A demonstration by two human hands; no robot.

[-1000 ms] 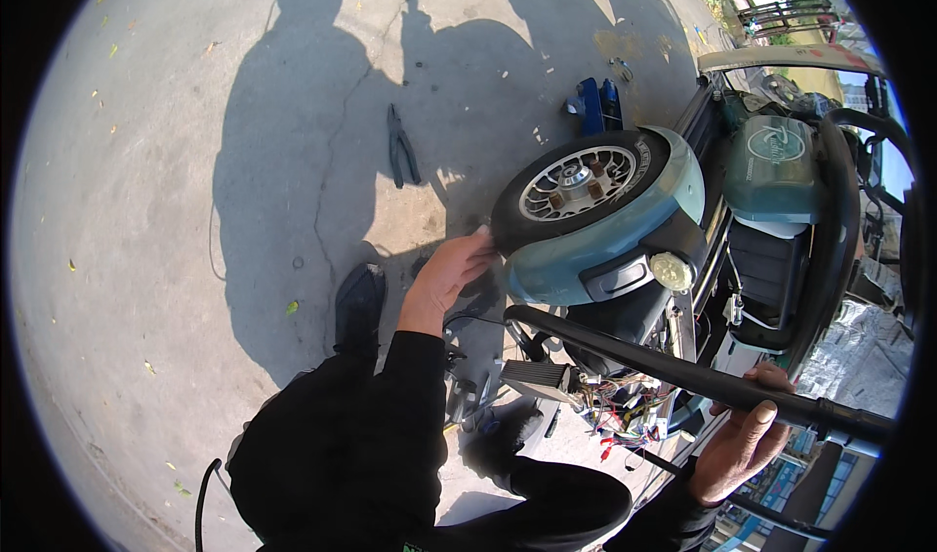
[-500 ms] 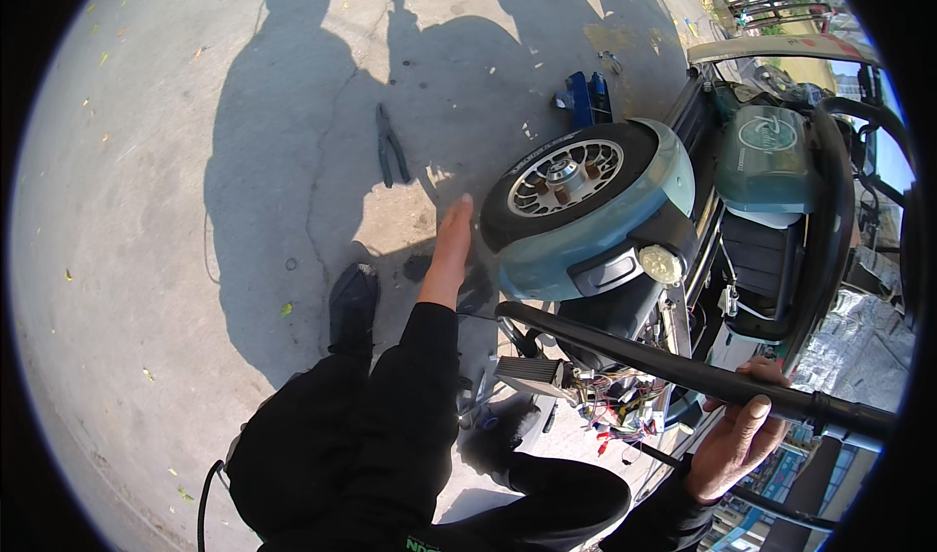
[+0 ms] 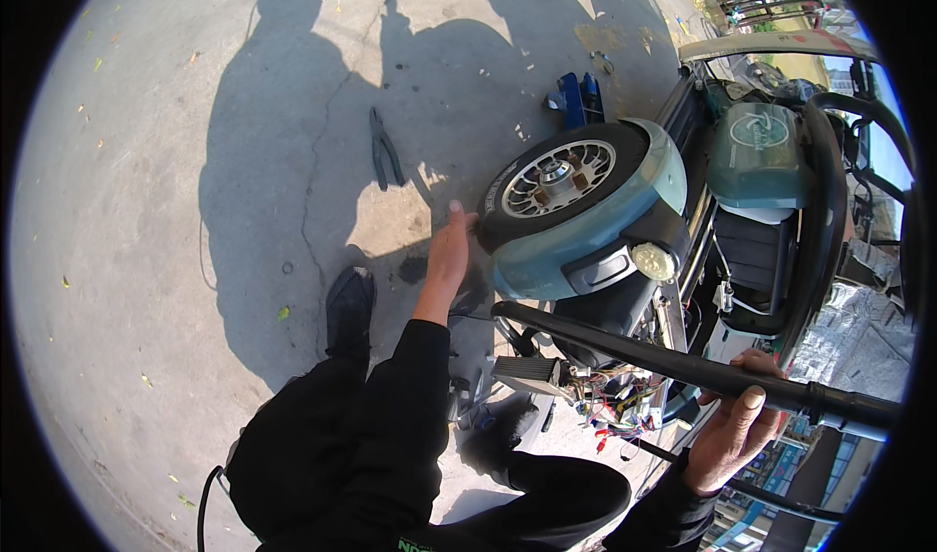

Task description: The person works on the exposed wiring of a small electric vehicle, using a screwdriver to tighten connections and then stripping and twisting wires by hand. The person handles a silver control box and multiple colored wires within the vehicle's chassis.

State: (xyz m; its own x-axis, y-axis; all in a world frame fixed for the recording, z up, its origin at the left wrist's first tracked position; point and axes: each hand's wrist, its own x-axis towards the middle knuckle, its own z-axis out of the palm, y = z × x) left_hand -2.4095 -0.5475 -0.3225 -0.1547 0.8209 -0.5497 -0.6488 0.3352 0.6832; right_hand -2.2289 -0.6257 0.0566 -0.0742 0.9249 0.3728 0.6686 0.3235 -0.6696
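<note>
My left hand (image 3: pixel 449 259) is stretched out beside the lower left edge of a black tyre (image 3: pixel 500 222). Its thumb points up and its fingers reach toward the rubber; whether they touch it I cannot tell. The wheel has a silver spoked rim (image 3: pixel 556 173) and sits under a blue-green fender (image 3: pixel 537 266) with a round pale lamp (image 3: pixel 653 261). On the right, my right hand (image 3: pixel 737 435) is wrapped round a thick black tube (image 3: pixel 673 365) of the vehicle's frame, thumb on the near side and fingertips over the far side.
Long-handled pliers (image 3: pixel 385 150) and a blue tool (image 3: pixel 582 100) lie on the concrete. Below the tube hang tangled wires (image 3: pixel 625 404) next to a finned metal box (image 3: pixel 527 372). A green plastic cover (image 3: pixel 756 162) and a black seat (image 3: pixel 750 259) lie farther right. My shoe (image 3: pixel 349 308) stands near the wheel.
My left hand has turned, with its thumb now apart and its fingers toward the tyre. The right hand keeps its hold on the tube. The whole view has shifted slightly.
</note>
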